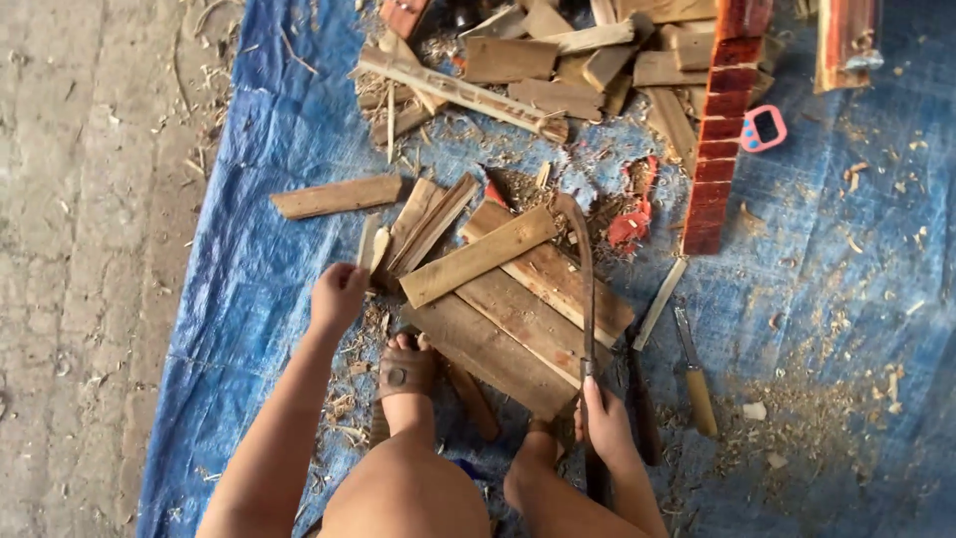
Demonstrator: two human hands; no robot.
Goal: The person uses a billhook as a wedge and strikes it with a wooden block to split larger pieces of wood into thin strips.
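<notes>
My left hand (337, 296) is closed on the near end of a thin pale wood strip (376, 247) that lies beside a fan of narrow slats (430, 223). My right hand (603, 422) grips the handle of a long curved blade (584, 269), whose tip reaches up over the wood pile. Between the hands lie several flat brown planks (518, 299), overlapping at an angle. My sandalled left foot (406, 371) rests against the planks' near edge; my other foot (538, 453) is beside the blade handle.
A blue tarpaulin (269, 249) covers the ground, with bare concrete (80, 249) to the left. A heap of offcuts (538, 70) lies at the top, a red-striped beam (719, 130) and a small pink device (764, 128) to the right. A wooden-handled chisel (694, 374) lies near my right hand.
</notes>
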